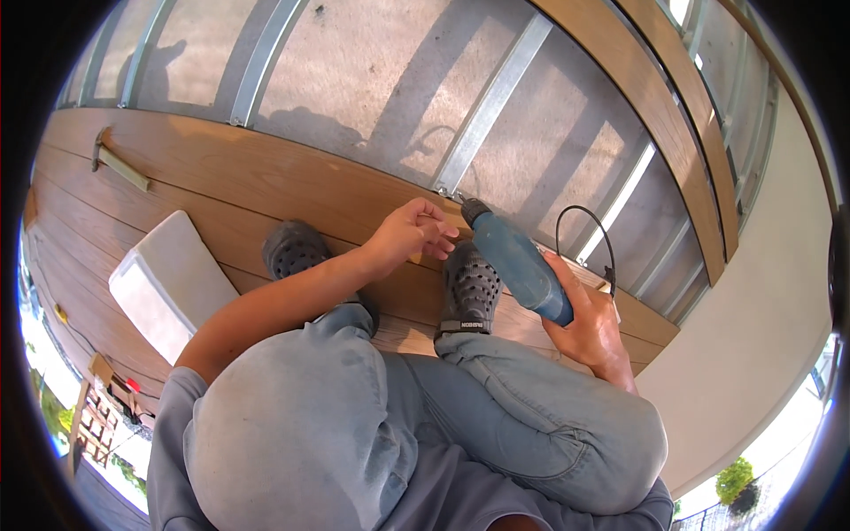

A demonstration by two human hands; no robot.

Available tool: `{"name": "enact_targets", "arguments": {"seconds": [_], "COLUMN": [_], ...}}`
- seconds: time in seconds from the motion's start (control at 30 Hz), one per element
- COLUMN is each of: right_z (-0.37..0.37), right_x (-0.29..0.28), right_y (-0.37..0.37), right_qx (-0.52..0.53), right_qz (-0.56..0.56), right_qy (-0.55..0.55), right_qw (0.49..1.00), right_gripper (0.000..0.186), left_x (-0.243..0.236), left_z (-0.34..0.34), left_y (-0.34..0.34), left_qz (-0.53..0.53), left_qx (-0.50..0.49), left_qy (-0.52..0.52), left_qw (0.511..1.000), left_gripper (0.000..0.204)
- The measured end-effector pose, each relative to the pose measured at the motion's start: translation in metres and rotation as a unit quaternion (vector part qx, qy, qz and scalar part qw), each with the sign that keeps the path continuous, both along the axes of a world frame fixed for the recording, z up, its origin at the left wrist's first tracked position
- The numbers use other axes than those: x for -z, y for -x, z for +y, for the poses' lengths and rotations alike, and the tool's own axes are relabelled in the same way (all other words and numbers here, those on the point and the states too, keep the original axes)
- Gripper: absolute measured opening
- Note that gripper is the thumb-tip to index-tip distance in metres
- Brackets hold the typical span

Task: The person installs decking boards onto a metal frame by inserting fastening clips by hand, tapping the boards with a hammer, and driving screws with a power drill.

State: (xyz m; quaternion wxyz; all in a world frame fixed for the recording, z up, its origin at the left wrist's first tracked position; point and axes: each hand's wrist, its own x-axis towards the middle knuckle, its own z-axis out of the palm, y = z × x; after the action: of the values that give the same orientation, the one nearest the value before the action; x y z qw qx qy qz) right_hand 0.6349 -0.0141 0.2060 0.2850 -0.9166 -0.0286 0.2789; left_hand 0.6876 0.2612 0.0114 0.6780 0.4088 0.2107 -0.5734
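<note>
My right hand (pixel 584 323) is wrapped round the rear of a blue power drill (pixel 522 265). The drill's chuck (pixel 474 211) and bit point toward a small metal clip (pixel 445 191) where a metal joist (pixel 496 102) meets the edge of the wooden deck board (pixel 292 164). Whether the bit touches a screw there is too small to tell. Just left of the chuck, my left hand (pixel 412 237) hovers over the boards with its fingers curled in. Anything held in them is hidden. Below the drill is my right foot in a grey clog (pixel 471 288).
A white plastic container (pixel 173 283) stands on the boards at left, with a hammer (pixel 119 161) beyond it. Bare joists run over a concrete floor (pixel 354 80) ahead. Loose planks (pixel 660 115) lie across them at right, near a pale wall (pixel 753 310). A black cord (pixel 609 243) loops beside the drill.
</note>
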Motion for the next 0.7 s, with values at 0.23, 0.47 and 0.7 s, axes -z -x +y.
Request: {"name": "enact_targets", "arguments": {"seconds": [0.23, 0.47, 0.7], "right_z": [0.007, 0.007, 0.011], "right_x": [0.017, 0.011, 0.013], "right_y": [-0.005, -0.015, -0.031], "right_qx": [-0.028, -0.043, -0.089], "right_qz": [-0.018, -0.007, 0.029], "right_qy": [-0.022, -0.009, 0.003], "right_qw": [0.999, 0.999, 0.996], "right_gripper": [0.086, 0.087, 0.09], "left_x": [0.006, 0.006, 0.009], "left_z": [-0.002, -0.005, 0.003], "left_y": [0.011, 0.008, 0.013], "left_qz": [-0.09, -0.12, -0.131], "left_qx": [0.004, 0.021, 0.049], "left_qy": [0.094, 0.083, 0.067], "left_qw": [0.992, 0.989, 0.988], "left_gripper": [0.017, 0.019, 0.02]}}
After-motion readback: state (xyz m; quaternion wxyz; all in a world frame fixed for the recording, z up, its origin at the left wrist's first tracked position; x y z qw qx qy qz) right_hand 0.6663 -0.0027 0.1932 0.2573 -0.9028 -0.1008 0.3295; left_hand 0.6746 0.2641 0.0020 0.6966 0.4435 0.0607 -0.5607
